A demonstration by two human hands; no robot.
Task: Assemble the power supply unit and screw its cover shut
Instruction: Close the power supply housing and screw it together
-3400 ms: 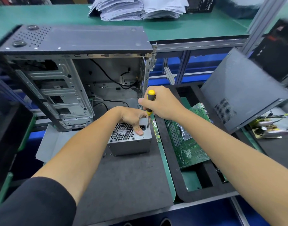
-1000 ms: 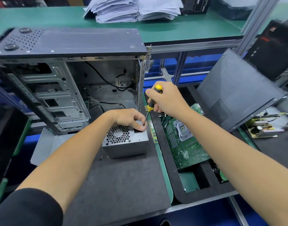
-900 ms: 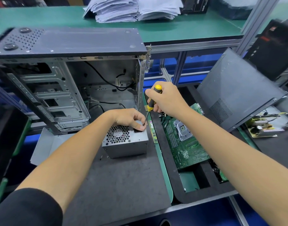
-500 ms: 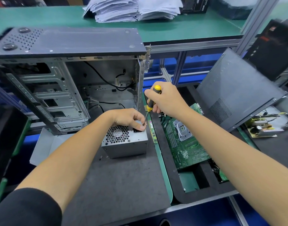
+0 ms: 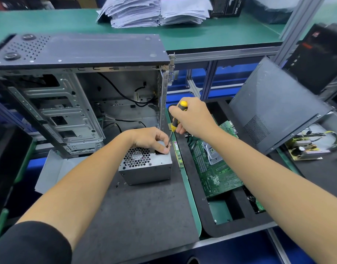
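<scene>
left hand (image 5: 151,139): fingers curled, pinching at psu (image 5: 147,166) top corner
right hand (image 5: 190,119): gripping screwdriver (image 5: 176,120) — tip down at left fingertips

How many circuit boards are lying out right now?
3: a green motherboard in the foam tray, a memory stick beside the power supply unit, a yellowish board far right. Others may be hidden.

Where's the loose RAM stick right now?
The RAM stick lies on the green strip just right of the power supply unit, left of the motherboard, below the screwdriver.
</scene>
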